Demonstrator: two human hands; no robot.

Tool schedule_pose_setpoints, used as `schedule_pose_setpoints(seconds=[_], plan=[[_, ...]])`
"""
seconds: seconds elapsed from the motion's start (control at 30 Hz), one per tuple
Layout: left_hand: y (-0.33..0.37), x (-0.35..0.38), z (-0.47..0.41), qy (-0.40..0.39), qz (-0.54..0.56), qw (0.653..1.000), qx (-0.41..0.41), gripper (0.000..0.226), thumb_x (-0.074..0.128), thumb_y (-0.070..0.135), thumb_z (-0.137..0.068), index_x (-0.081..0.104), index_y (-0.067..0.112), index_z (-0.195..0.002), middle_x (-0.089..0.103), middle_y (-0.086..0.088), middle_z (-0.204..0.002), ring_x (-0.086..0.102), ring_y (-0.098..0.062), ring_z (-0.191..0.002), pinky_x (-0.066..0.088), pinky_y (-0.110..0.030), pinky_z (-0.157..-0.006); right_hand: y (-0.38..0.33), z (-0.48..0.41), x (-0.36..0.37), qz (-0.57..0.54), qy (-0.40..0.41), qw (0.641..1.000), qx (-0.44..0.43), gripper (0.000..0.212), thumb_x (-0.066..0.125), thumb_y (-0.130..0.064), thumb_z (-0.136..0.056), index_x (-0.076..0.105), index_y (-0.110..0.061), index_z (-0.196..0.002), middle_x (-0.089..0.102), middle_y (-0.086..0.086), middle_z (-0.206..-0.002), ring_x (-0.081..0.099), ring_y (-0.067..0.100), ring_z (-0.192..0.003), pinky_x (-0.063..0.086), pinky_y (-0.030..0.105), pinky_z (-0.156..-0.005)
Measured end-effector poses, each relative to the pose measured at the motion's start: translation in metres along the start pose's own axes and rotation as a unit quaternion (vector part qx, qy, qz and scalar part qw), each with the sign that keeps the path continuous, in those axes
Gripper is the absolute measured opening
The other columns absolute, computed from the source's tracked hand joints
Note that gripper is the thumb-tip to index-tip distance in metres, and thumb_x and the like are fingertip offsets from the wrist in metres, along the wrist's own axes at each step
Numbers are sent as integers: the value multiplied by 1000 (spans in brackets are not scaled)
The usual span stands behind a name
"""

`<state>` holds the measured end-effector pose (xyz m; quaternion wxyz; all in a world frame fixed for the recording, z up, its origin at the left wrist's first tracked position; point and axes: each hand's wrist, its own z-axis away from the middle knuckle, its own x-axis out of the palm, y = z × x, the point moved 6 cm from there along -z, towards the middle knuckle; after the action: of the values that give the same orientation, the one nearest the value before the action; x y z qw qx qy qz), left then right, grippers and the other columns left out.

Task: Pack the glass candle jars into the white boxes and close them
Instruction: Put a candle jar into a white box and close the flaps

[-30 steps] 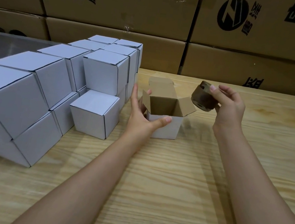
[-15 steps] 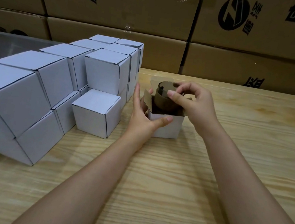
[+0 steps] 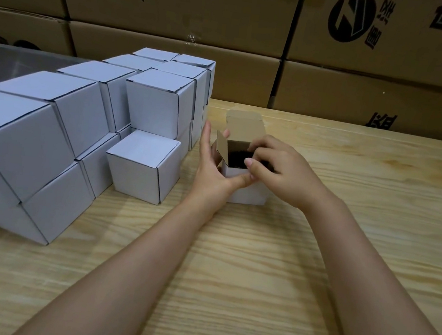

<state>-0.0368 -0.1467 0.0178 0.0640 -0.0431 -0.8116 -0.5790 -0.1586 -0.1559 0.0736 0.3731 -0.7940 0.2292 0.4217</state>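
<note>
A small white box (image 3: 247,195) stands open on the wooden table (image 3: 259,254), its back lid flap (image 3: 246,126) upright and its left flap (image 3: 222,148) raised. The dark glass candle jar (image 3: 237,158) sits down inside it, only partly visible. My left hand (image 3: 213,172) braces the box: straight fingers lie against the left flap and the thumb runs along the front face. My right hand (image 3: 280,171) covers the right side of the opening, with curled fingertips reaching in at the jar's rim. The box's right flap is hidden under that hand.
Several closed white boxes (image 3: 142,166) are stacked in two layers on the left, the nearest just beside my left hand. Large brown cartons (image 3: 360,95) form a wall behind the table. Bare tabletop lies to the right and in front.
My right hand carried the jar from the right over to the box and lowered it from the opening down inside. My left hand stayed on the box.
</note>
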Motion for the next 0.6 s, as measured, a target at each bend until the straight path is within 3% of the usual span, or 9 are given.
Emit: schedule_pose_setpoints(seconds=[0.2,0.3,0.37,0.4,0.47,0.5,0.53,0.6], plan=[[2,1,0,1,1,1000,0,119,81,1,-68,2,37,-150,39,29,-130,45,-6,-130,37,-41,-111,4,4,5,45,47,997,-29,45,36,-43,-91,67,-13,-81,57,-3,-104,50,18,-96,38,34,-86],[3,1,0,2,8,1000,2,119,82,5,-64,4,36,-149,40,25,-131,44,-5,-130,36,-39,-112,6,13,2,-56,192,979,-38,34,43,-36,-90,64,-10,-86,57,2,-99,51,12,-93,40,26,-83],[4,1,0,4,20,1000,2,114,82,2,-67,9,33,-149,41,23,-133,45,5,-125,40,-28,-107,25,22,0,-260,320,909,60,26,42,-32,-94,62,-16,-95,56,2,-105,52,7,-98,43,23,-87],[5,1,0,8,36,999,1,105,80,3,-70,15,29,-148,43,20,-135,47,8,-121,44,-22,-101,38,25,5,-386,353,843,128,26,38,-34,-97,60,-21,-99,56,1,-109,53,9,-101,45,27,-89],[9,0,1,24,78,997,-7,79,69,18,-75,31,19,-144,49,9,-137,53,2,-119,48,-17,-92,53,24,26,-601,315,699,224,35,30,-41,-102,60,-23,-107,62,4,-112,59,18,-97,51,34,-82],[9,1,2,24,98,995,-18,69,64,26,-78,38,16,-141,53,5,-136,53,-4,-121,48,-18,-92,55,22,34,-656,272,661,242,42,26,-43,-102,61,-20,-109,66,7,-110,61,21,-96,52,34,-79],[9,3,1,19,121,992,-30,60,60,33,-83,44,15,-138,57,4,-132,54,-8,-120,48,-19,-91,55,18,38,-672,233,658,246,46,24,-45,-102,62,-19,-110,68,9,-108,62,22,-97,51,34,-79],[6,3,0,12,174,984,-48,46,39,41,-96,49,17,-134,62,4,-128,58,-8,-115,50,-20,-88,46,13,43,-657,186,694,229,50,23,-49,-101,63,-20,-110,69,10,-107,63,22,-100,50,34,-81]])
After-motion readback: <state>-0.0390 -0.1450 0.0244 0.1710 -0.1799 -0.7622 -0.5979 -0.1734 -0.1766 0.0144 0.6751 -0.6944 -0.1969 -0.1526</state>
